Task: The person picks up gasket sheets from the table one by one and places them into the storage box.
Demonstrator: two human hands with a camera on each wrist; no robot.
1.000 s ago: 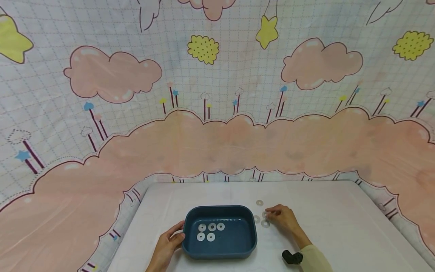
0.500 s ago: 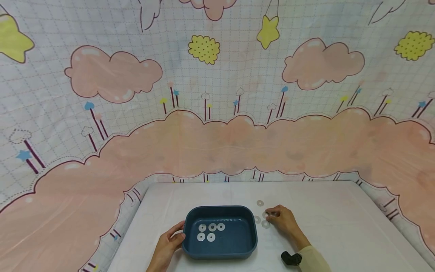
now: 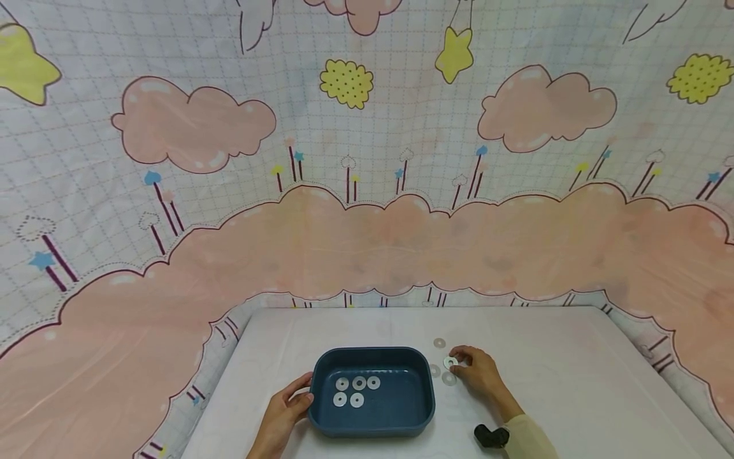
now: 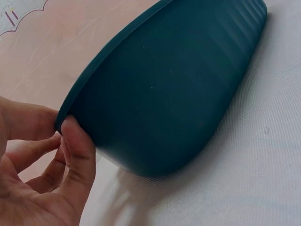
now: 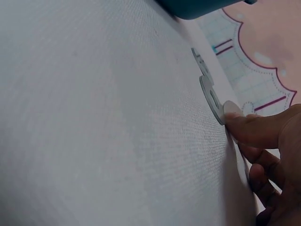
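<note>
A dark blue rectangular tub (image 3: 401,403) stands on the white-covered table, with several flat metal washers (image 3: 352,401) lying on its floor toward the left. My left hand (image 3: 283,408) holds the tub's left end; in the left wrist view the thumb and a finger (image 4: 77,141) pinch its rim. To the right of the tub, my right hand (image 3: 477,368) pinches one washer (image 3: 446,363) between thumb and forefinger. That washer (image 5: 230,107) is tipped up in the right wrist view and partly covered by the thumb.
Around the right hand lie loose washers: one farther back (image 3: 436,343), one nearer me (image 3: 449,383) and one beside the tub (image 3: 433,367). A black device (image 3: 490,437) sits at the right sleeve. A patterned cloth (image 3: 367,248) hangs behind the table (image 3: 550,357).
The washer between my right fingertips has come up into clearer view, tilted and brighter than before. My left hand and the tub stay put.
</note>
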